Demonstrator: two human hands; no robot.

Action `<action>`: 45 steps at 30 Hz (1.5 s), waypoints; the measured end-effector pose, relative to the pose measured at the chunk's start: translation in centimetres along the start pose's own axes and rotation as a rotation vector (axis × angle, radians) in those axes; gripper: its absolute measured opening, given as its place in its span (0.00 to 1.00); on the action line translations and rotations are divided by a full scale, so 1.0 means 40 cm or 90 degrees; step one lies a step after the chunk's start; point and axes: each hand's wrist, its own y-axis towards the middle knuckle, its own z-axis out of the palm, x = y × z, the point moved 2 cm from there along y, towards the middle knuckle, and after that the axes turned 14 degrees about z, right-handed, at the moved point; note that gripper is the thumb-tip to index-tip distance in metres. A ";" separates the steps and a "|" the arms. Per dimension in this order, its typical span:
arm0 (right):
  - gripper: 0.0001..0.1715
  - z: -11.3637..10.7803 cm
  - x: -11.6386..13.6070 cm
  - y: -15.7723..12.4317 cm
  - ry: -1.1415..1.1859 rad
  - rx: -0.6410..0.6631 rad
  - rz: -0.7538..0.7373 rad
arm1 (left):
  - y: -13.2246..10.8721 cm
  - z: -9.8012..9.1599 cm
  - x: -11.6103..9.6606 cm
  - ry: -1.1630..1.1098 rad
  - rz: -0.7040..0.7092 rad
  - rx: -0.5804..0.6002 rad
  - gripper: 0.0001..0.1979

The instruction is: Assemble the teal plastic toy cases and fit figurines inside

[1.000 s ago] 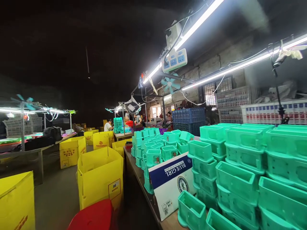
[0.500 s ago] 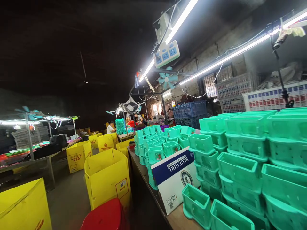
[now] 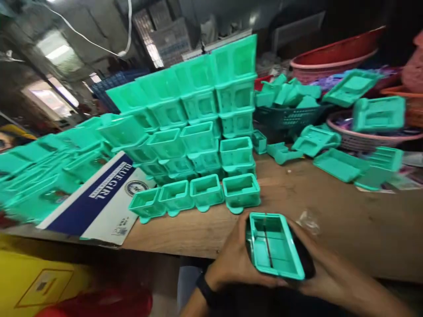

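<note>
Between my two hands is a green plastic box [image 3: 276, 246], its open top facing up and a thin dark line running down its inside. My left hand [image 3: 236, 253], with a dark band at the wrist, wraps the box's left side. From the other side my right hand [image 3: 313, 251] grips it, fingers partly hidden. Just beyond, a row of matching green boxes [image 3: 207, 191] stands on the wooden table [image 3: 284, 185]. Behind that row rise stacked green boxes [image 3: 198, 105] in several layers.
A BLUEGIRL carton panel [image 3: 99, 198] leans at the left among more green boxes. Loose green parts [image 3: 340, 165] lie at the right by a pink basket [image 3: 350, 136] and a dark green basket [image 3: 291, 116]. A yellow bin [image 3: 39, 273] and red stool [image 3: 99, 304] are below left.
The view has swung right and down from the aisle to the table. Both hands now show, holding a green box; neither was visible before.
</note>
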 end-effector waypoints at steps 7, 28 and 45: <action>0.67 -0.024 0.061 0.015 -0.003 0.007 -0.047 | -0.005 -0.021 -0.010 0.067 -0.048 0.003 0.65; 0.70 -0.061 0.124 0.041 0.025 0.071 -0.096 | 0.007 -0.017 -0.030 0.058 -0.044 0.020 0.55; 0.75 -0.057 0.122 0.045 0.031 0.069 -0.129 | 0.003 -0.014 -0.033 0.081 -0.036 -0.001 0.58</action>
